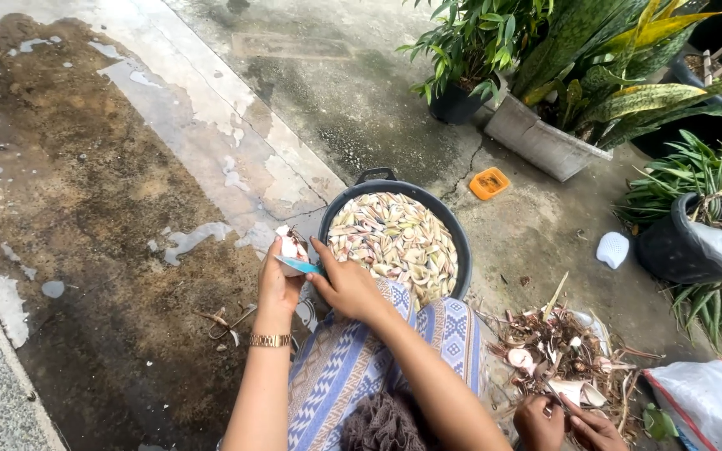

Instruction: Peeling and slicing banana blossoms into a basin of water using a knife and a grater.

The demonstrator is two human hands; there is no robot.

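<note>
My left hand (279, 282) holds a small pale bulb piece (292, 246) up beside a dark round pot (453, 230). My right hand (346, 282) grips a small knife with a light blue handle (297, 266), its blade against the piece. The pot is full of pale peeled slices (394, 242) and stands just beyond my knee, which is covered in blue patterned cloth (353, 359). A gold bracelet (270, 340) sits on my left wrist.
Another person's hands (566, 426) work at the lower right, by a heap of brown peelings and roots (557, 351). Potted plants (561, 75) line the back right. An orange lid (489, 183), a white object (612, 249) and a white bag (708, 405) lie on wet concrete.
</note>
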